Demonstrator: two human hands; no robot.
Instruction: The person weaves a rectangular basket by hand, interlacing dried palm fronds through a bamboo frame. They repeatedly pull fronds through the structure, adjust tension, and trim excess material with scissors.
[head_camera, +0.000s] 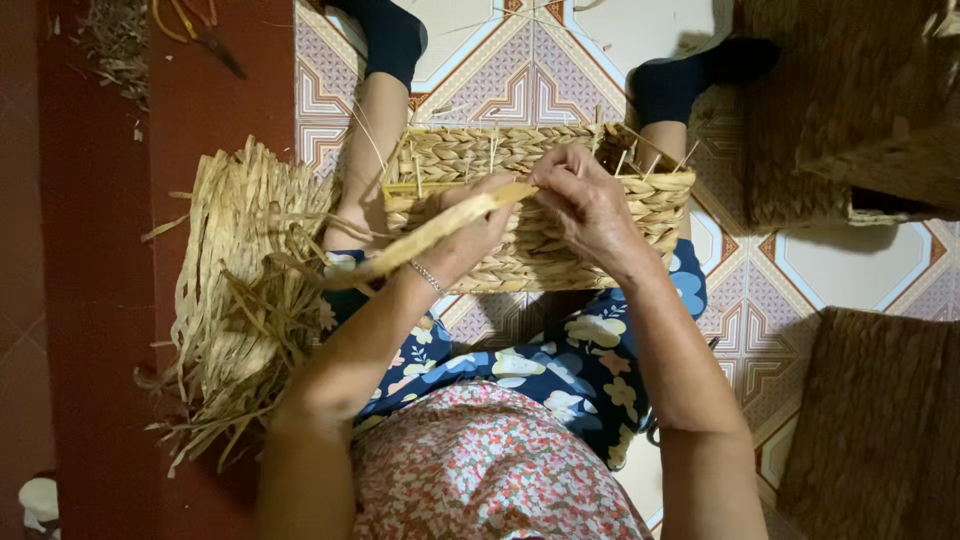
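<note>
Patterned floor tiles (850, 260) in cream, red and brown lie under a seated person, with a plain red floor strip (90, 300) running down the left side.

At the centre, the right hand (585, 200) is pinched shut on the end of a flat straw strand (440, 232) right at the upper rim of a half-woven basket (660, 205), fingertips pressed together against the weave. The left hand (470, 235) is curled around the same strand lower down, holding it taut so that it runs slantwise from the rim down towards the left; a thin bracelet (428, 277) shows at that wrist. How the left fingers sit on the far side of the strand is hard to make out, since the strand covers them.

The basket is rectangular, braided from pale straw, and rests on its side across the person's lap and shins, its open mouth facing away. Thin stakes (625, 158) stick up from its rim. Below it lie a blue flowered skirt (560, 370) and a pink flowered top (490, 470); dark socks (670, 85) cover both feet beyond the basket.

Just left of the lap, a loose bundle of straw (240, 290) is piled on the red strip, touching the knee. Darker finished baskets (850, 110) stand at the upper right, and another (880, 420) at the lower right, well apart from the hands.
</note>
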